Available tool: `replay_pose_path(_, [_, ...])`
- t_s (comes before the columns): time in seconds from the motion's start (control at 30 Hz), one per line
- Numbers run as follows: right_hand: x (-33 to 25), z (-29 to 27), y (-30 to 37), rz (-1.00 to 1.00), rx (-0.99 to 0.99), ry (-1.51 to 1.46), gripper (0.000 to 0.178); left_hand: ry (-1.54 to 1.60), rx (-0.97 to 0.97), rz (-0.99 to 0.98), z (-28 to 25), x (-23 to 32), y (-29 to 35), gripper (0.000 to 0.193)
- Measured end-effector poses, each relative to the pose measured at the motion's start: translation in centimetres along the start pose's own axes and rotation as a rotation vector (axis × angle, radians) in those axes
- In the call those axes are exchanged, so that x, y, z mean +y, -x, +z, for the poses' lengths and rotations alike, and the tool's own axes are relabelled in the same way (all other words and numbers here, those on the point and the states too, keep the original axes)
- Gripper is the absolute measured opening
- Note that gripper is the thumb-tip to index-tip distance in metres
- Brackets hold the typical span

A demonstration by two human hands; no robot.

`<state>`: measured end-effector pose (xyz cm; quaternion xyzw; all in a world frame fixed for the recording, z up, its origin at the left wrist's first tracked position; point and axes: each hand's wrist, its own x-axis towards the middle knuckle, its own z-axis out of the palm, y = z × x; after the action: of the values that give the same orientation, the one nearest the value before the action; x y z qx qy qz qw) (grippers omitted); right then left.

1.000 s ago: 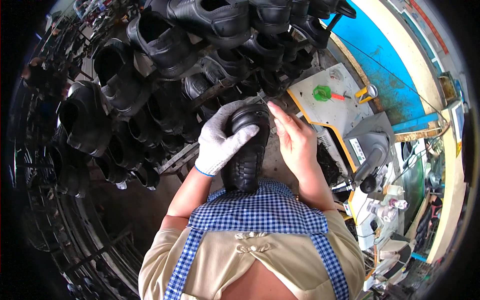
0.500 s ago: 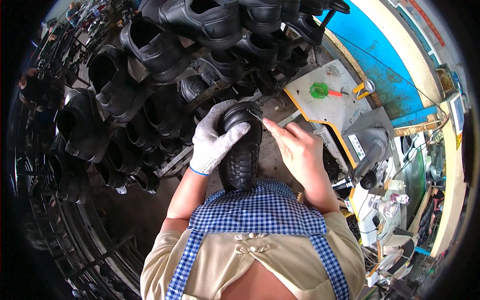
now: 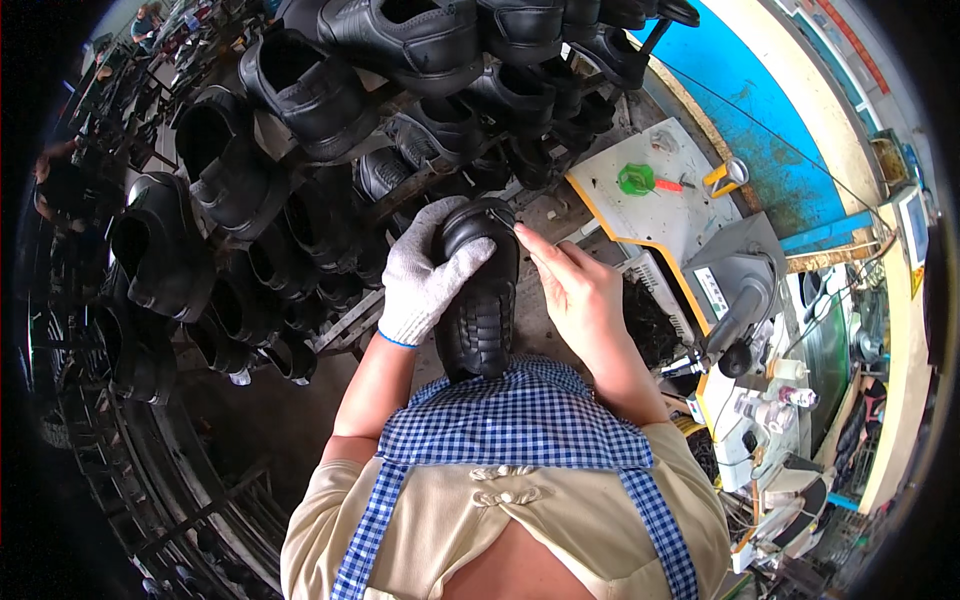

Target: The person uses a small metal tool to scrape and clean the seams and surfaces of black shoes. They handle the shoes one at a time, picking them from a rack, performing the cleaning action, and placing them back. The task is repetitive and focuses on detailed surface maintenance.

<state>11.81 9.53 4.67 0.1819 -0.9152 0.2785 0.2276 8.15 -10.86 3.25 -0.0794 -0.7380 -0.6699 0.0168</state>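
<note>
A black shoe (image 3: 478,320) with a woven-look upper stands toe-up against my blue checked apron (image 3: 500,420). My left hand (image 3: 430,270), in a pale knitted glove, is wrapped round its toe end, the thumb across the front. Bare, my right hand (image 3: 580,290) is closed beside the toe's right edge, index finger stretched along a thin tool (image 3: 500,218). The tool's slim tip touches the rim where sole meets upper; most of it is hidden in the fingers, so its kind does not show.
Racks with several black shoes (image 3: 310,95) fill the left and far side. At right is a white table (image 3: 650,215) with a green cup (image 3: 635,180), a red-handled tool (image 3: 668,185) and a yellow can (image 3: 728,178). A grey machine (image 3: 735,285) stands nearer. A person (image 3: 143,25) is far left.
My right hand has shifted slightly left and up along the toe's edge with the thin tool. The shoe and my left hand have moved a little to the left.
</note>
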Motion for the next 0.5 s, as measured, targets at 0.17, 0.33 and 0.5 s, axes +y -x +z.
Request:
replay_pose_path(0.17, [0.0, 0.8, -0.2, 0.009, 0.045, -0.048, 0.048, -0.015, -0.021, -0.021, 0.1, 0.2, 0.1, 0.061])
replay_pose_path(0.33, [0.4, 0.5, -0.2, 0.006, 0.052, -0.025, 0.049, 0.038, 0.017, -0.013, 0.3, 0.0, 0.2, 0.061])
replay_pose_path(0.5, [-0.2, -1.4, 0.3, -0.035, -0.036, 0.082, 0.044, 0.052, 0.016, -0.026, 0.0, -0.2, 0.1, 0.062])
